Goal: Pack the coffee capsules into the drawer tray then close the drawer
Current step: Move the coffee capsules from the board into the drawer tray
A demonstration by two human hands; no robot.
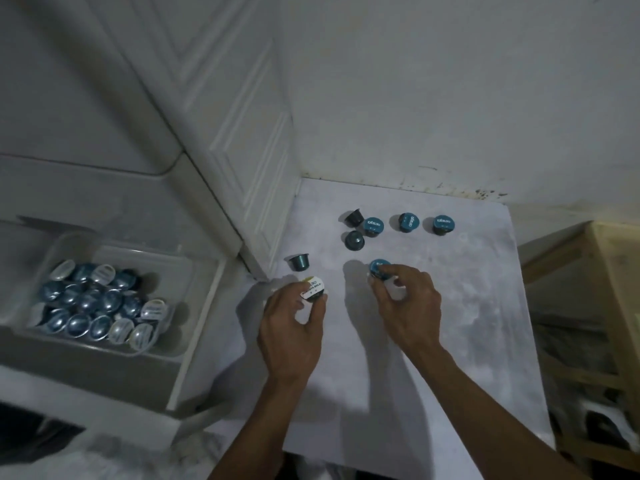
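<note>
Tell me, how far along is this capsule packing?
Well along. The tray in the open drawer already holds a heap of capsules. In hand: the left hand grips a white-lidded capsule, and the right hand a blue one. Left: six loose capsules on the table, then closing the drawer.

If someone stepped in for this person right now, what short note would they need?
Left hand: holds a white-lidded capsule.
Right hand: holds a blue-lidded capsule.
Six loose capsules on the white table: one near the left hand, five at the back.
Done: many capsules already lie in the tray of the open drawer.
Left: pack the held two and loose six, then close the drawer.
</note>
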